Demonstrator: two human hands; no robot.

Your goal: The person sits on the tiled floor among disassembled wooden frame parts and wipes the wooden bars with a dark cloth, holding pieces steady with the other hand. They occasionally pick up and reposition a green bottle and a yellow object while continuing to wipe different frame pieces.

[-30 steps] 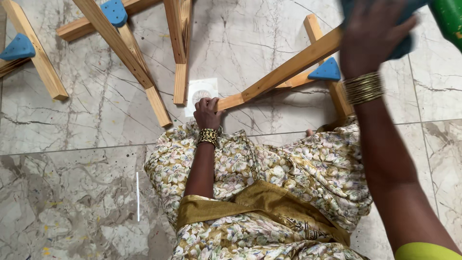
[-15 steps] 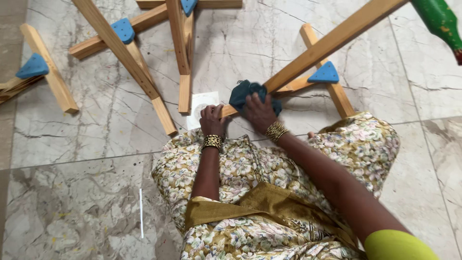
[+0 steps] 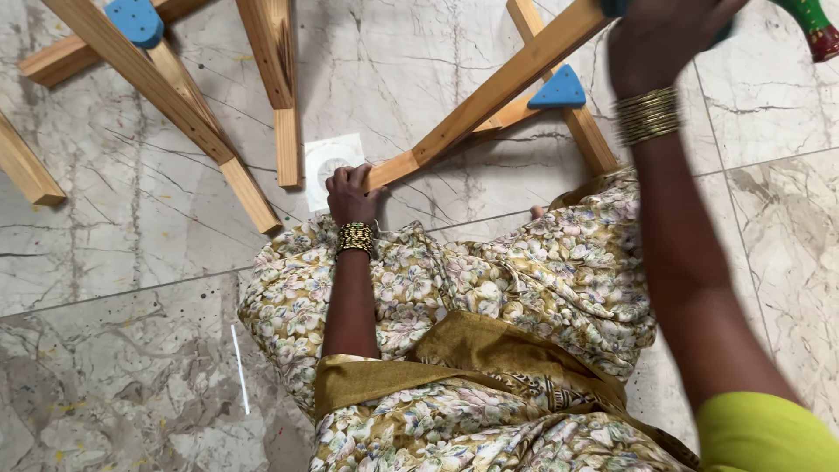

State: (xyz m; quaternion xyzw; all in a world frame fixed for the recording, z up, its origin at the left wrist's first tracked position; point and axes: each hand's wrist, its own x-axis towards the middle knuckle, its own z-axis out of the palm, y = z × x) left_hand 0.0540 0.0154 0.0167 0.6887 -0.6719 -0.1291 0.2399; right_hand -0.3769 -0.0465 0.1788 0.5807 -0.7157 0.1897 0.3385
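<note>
My left hand [image 3: 351, 193] grips the near end of a long wooden bar [image 3: 489, 96] that slants up to the right across the marble floor. My right hand [image 3: 664, 39] is raised at the top right, pressing a blue cloth [image 3: 616, 7] against the upper part of the same bar; most of the cloth is hidden by the hand. A white square packet [image 3: 328, 162] lies on the floor just beside my left hand. I sit on the floor in a floral garment [image 3: 489, 288].
More wooden bars of a frame lie at the upper left [image 3: 166, 87] and centre [image 3: 278, 83], joined with blue triangular corner pieces [image 3: 135, 19] [image 3: 559, 89]. A green and red object [image 3: 813, 24] shows at the top right corner. A thin white stick [image 3: 240, 367] lies at the lower left.
My right hand with the blue cloth has moved from the bar's near end, beside my left hand, up along the bar to the top right. My left hand kept its hold.
</note>
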